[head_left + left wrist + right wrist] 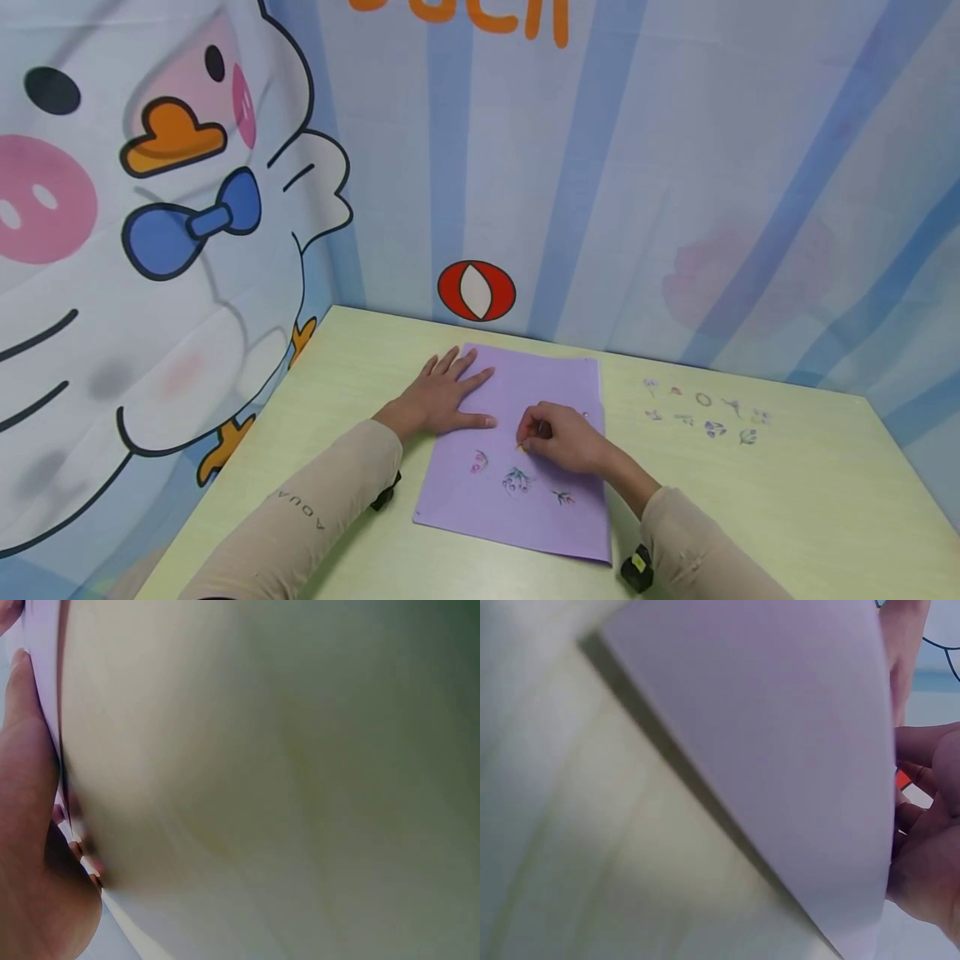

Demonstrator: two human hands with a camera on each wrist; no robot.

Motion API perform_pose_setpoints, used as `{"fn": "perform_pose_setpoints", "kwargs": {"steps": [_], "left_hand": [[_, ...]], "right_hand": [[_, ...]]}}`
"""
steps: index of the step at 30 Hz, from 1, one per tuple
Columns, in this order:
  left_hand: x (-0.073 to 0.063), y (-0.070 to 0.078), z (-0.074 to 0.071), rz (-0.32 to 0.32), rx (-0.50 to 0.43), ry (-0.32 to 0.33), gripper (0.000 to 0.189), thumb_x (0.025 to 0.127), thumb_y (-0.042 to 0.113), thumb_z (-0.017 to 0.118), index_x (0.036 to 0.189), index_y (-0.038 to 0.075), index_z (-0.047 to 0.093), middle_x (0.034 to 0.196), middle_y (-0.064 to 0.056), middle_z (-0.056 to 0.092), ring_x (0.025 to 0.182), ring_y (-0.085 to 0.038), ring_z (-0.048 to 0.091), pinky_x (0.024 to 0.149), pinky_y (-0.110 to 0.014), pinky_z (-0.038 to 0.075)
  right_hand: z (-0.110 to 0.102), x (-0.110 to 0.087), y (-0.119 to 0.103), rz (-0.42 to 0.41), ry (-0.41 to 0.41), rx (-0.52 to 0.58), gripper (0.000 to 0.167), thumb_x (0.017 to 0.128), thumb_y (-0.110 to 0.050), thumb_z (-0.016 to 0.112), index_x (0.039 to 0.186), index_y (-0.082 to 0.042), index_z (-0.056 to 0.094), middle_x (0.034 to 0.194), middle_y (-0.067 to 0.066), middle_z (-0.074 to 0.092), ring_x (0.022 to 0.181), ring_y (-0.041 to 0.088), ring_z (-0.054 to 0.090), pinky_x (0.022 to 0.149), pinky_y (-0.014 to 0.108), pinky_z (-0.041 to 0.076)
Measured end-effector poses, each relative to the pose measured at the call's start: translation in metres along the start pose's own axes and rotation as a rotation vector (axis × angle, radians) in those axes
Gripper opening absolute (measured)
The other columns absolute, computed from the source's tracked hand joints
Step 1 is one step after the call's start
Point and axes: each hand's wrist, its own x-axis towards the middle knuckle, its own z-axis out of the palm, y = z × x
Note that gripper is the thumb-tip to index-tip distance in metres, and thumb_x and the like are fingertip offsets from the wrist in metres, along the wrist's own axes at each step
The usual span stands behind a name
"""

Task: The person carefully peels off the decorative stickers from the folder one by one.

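A sheet of purple paper [517,525] lies on the pale table, bearing a pink flower sticker [478,462], a purple-and-green bouquet sticker [517,481] and a small red flower sticker [563,497]. Spread flat, my left hand [438,400] rests on the upper left of the sheet, thumb pointing right. My right hand [562,437] is over the middle right of the paper, fingers curled, pinching a small yellow sticker [519,447] close to the surface. Most of that sticker is hidden by the fingertips. Each wrist view catches only part of its hand, at the edge.
Several flower stickers [715,429] lie in two rows on the table [787,500], right of the paper. Behind the table hangs a striped cloth [510,167] with cartoon prints. A dark wrist device [637,569] sits under the right forearm.
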Motion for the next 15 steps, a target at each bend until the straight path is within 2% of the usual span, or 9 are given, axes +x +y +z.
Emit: {"fn": "perform_pose_setpoints", "kwargs": {"steps": [3, 9, 15], "left_hand": [[-0.0002, 0.0003, -0.0004, 0.000, -0.002, -0.001, 0.097, 0.093, 0.086, 0.044, 0.170, 0.031, 0.025, 0.178, -0.011, 0.011, 0.163, -0.040, 0.005, 0.128, -0.062, 0.011], [-0.0016, 0.0016, -0.0019, -0.006, -0.012, -0.004, 0.097, 0.093, 0.085, 0.046, 0.170, 0.030, 0.026, 0.178, -0.011, 0.011, 0.163, -0.040, 0.005, 0.128, -0.062, 0.010], [-0.0021, 0.0025, -0.0030, -0.005, -0.015, 0.003, 0.096, 0.094, 0.084, 0.048, 0.170, 0.029, 0.027, 0.178, -0.011, 0.013, 0.163, -0.041, 0.006, 0.128, -0.062, 0.010]], "right_hand": [[-0.0018, -0.0009, 0.0005, 0.018, -0.023, 0.038, 0.006, 0.097, -0.010, 0.075, 0.094, -0.014, 0.072, 0.084, -0.006, 0.062, 0.076, 0.012, 0.056, 0.070, 0.027, 0.047], [-0.0065, -0.0035, 0.0015, 0.059, -0.075, 0.174, 0.003, 0.098, -0.010, 0.072, 0.099, -0.006, 0.072, 0.085, 0.001, 0.065, 0.077, 0.017, 0.057, 0.068, 0.027, 0.047], [-0.0084, -0.0046, 0.0062, 0.059, -0.069, 0.255, 0.003, 0.099, -0.007, 0.071, 0.101, -0.008, 0.073, 0.091, 0.006, 0.068, 0.079, 0.019, 0.059, 0.068, 0.027, 0.051]]}}
